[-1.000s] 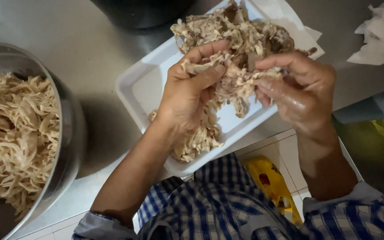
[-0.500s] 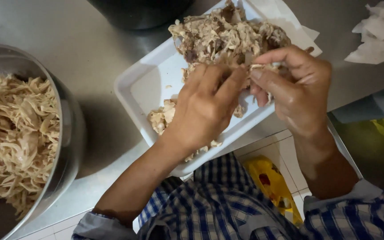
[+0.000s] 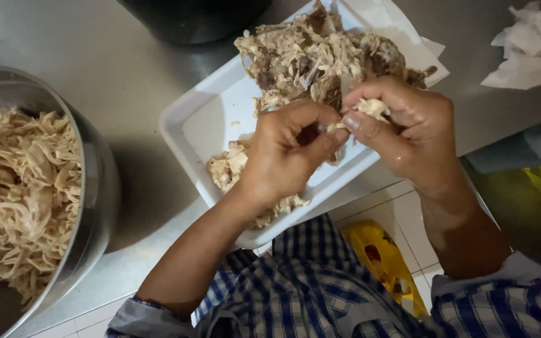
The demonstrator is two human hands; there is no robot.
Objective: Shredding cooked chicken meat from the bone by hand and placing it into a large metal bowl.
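Pinching together, the fingers of the left hand (image 3: 289,150) and right hand (image 3: 408,134) are clamped on a pale meat piece (image 3: 370,107) above the white tray (image 3: 220,119). Shredded meat is heaped at twelve o'clock; a steel bowl (image 3: 98,188) of shreds sits at nine o'clock on the tabletop (image 3: 95,50).

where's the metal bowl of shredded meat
In the head view, the metal bowl sits at the far left on the steel counter, left of the white tray.
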